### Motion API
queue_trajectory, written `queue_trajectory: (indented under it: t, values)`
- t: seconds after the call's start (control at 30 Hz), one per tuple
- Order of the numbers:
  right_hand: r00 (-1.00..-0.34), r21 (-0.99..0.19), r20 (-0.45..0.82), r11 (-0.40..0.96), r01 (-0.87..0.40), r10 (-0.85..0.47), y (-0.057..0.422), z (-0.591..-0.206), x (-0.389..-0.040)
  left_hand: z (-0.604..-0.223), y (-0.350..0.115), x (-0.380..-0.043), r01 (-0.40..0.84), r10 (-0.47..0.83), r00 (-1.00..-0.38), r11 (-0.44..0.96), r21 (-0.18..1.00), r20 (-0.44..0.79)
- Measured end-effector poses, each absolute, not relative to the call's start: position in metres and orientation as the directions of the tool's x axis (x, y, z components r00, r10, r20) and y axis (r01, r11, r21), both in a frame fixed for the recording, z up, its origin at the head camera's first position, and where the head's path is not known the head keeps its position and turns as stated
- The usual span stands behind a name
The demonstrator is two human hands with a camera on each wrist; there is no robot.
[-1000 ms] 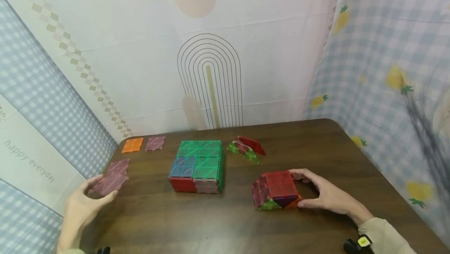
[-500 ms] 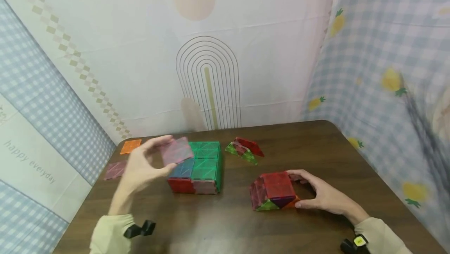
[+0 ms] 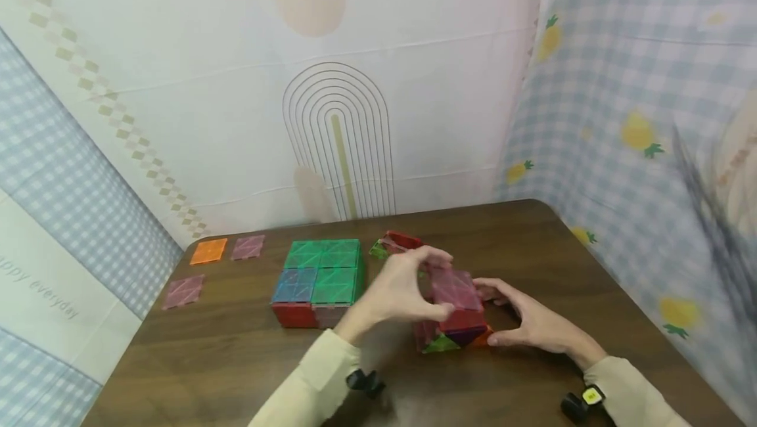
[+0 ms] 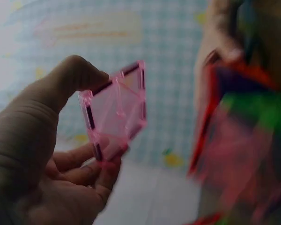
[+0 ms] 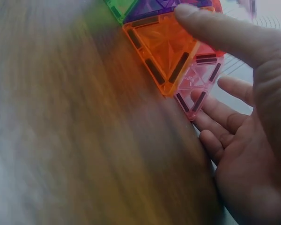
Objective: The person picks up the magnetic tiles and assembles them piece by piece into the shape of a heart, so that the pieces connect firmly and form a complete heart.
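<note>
My left hand (image 3: 397,290) pinches a clear pink square magnetic tile (image 3: 453,289) by its edges, thumb on one edge and fingertips on the opposite one. In the head view the tile overlaps the red top of a small magnetic-tile structure (image 3: 464,322); the left wrist view shows the tile (image 4: 113,112) apart from it. My right hand (image 3: 535,323) holds that structure at its right side. In the right wrist view my thumb lies at the top of an orange triangular tile (image 5: 161,44), while the fingers are behind, near a pink triangular tile (image 5: 196,79).
A box of tiles with a green and blue top (image 3: 338,255) stands left of the structure. Behind my left hand lies a partly hidden red and green tile piece (image 3: 402,240). Flat at the table's left are an orange square (image 3: 209,251) and two pink squares (image 3: 183,292).
My left hand has lifted a pink square from the table's left, carried it right past the green-topped box, and brought it over to the structure. My right hand keeps its hold.
</note>
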State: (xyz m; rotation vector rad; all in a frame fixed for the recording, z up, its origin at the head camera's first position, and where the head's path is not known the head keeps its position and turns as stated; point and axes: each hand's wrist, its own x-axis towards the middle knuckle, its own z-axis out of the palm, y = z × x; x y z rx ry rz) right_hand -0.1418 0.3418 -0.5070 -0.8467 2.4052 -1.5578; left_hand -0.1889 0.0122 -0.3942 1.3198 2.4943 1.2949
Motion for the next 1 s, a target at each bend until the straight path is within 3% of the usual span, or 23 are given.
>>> queue_trajectory:
  t: [0.27, 0.5, 0.67, 1.0]
  values:
    - [-0.796, -0.934, 0.155, 0.176, -0.312, -0.585, 0.345, -0.505, -0.146, -0.408, 0.072, -0.179, 0.713, 0.756, -0.621, 0.433, 0.552, 0.209]
    - [-0.803, -0.877, 0.174, 0.281, -0.390, -0.570, 0.347, -0.507, -0.145, -0.427, 0.091, -0.176, 0.794, 0.783, -0.575, 0.465, 0.392, 0.236]
    - [-0.815, -0.873, 0.164, 0.303, -0.382, -0.556, 0.348, -0.509, -0.144, -0.434, 0.086, -0.177, 0.812, 0.778, -0.563, 0.459, 0.362, 0.277]
    - [-0.830, -0.835, 0.170, 0.370, -0.408, -0.531, 0.347, -0.507, -0.142, -0.446, 0.010, -0.175, 0.674, 0.705, -0.693, 0.555, 0.487, 0.155]
